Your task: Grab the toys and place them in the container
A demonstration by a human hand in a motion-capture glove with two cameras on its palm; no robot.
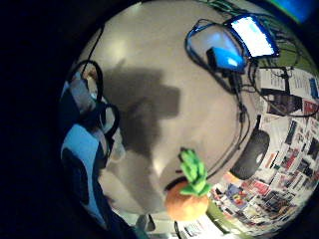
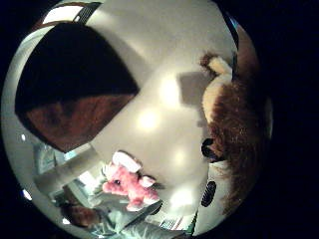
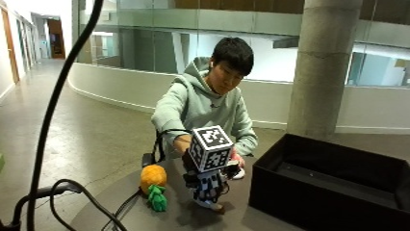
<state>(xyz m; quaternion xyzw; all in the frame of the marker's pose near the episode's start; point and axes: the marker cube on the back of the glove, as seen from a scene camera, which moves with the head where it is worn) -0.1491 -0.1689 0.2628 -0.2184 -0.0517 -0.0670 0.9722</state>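
Observation:
In the outside view my gloved right hand [image 3: 206, 185] hangs low over the dark table [image 3: 179, 219], just left of the big black container [image 3: 320, 192]. Its fingers curl round a brown plush toy [image 2: 234, 129], which shows close against the palm; a bit of the brown plush toy [image 3: 218, 208] pokes out under the hand. An orange pineapple toy [image 3: 152, 179] with green leaves lies on the table to the hand's left; the same pineapple toy [image 1: 188, 201] shows in the little finger side view. A pink plush toy [image 2: 128, 183] lies on the table near the person. The container [image 2: 65, 124] stands open.
Black cables [image 3: 57, 190] loop across the table's left side and past the pineapple. A lit screen [image 1: 253, 35] and a black round object [image 1: 249, 154] sit beyond the table edge, above a floor covered with printed sheets [image 1: 284, 149].

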